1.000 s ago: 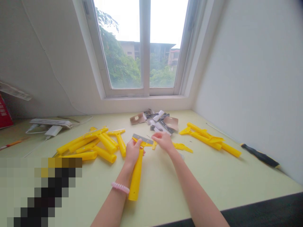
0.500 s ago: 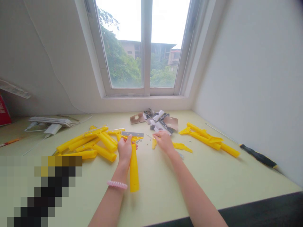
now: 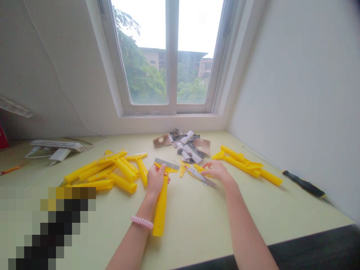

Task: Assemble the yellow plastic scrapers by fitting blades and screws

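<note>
My left hand (image 3: 156, 178) is closed around the neck of a yellow scraper (image 3: 160, 206), whose handle points toward me. A flat grey metal blade (image 3: 166, 163) lies across the scraper's head, under my thumb. My right hand (image 3: 218, 171) has its fingertips on a flat yellow plastic piece (image 3: 199, 167) and appears to pinch it; the fingers partly cover it. Just left of those fingers, a small screwdriver (image 3: 191, 170) with a clear handle lies on the table beside a loose grey blade (image 3: 207, 180). Another small yellow piece (image 3: 182, 170) lies near the screwdriver's shaft.
Several yellow scrapers (image 3: 112, 168) are piled on the left, and more yellow scrapers (image 3: 242, 163) lie on the right. Cardboard packaging (image 3: 191, 144) sits below the window. A long black-handled screwdriver (image 3: 303, 183) lies along the right wall. A power strip (image 3: 56, 144) stands far left.
My right hand has let go of the small screwdriver and moved right to the flat yellow piece, which has shifted left. The scraper in my left hand has moved slightly right, its blade tilting.
</note>
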Action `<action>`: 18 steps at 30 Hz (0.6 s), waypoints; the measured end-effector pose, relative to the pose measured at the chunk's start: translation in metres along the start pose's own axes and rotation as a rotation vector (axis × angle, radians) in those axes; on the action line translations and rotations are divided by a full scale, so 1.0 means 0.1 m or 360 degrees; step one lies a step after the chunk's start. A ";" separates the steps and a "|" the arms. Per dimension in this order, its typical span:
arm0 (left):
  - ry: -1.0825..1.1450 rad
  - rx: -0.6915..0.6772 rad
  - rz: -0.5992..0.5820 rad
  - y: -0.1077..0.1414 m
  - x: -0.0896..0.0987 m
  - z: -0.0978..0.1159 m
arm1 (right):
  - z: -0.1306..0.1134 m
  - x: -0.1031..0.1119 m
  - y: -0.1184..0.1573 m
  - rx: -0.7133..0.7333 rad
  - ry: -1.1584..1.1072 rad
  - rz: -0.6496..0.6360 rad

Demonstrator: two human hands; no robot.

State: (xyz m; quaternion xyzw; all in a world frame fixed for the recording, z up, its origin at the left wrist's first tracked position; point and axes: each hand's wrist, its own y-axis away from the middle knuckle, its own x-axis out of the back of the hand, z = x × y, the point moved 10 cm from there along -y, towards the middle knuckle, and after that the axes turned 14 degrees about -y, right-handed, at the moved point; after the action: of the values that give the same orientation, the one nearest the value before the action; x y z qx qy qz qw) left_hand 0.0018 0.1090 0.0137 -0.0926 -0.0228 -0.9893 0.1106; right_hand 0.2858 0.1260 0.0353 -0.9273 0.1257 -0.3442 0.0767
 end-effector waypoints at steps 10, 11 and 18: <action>-0.0013 0.0108 -0.0145 0.06 -0.15 -0.02 | -0.05 0.07 0.02 -0.0197 -0.0567 0.0032; -0.0005 0.0115 -0.0189 0.08 -0.19 -0.03 | -0.08 0.13 0.03 -0.0192 -0.0730 0.0107; -0.0019 0.0064 -0.0366 0.16 -0.39 -0.01 | -0.43 0.17 0.07 0.0077 -0.1492 0.0282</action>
State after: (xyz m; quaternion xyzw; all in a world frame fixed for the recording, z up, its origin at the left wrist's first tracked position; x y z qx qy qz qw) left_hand 0.0421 0.1021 0.0054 -0.0932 -0.0539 -0.9942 -0.0018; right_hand 0.2691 0.1117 0.0766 -0.9663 0.1480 0.1161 0.1758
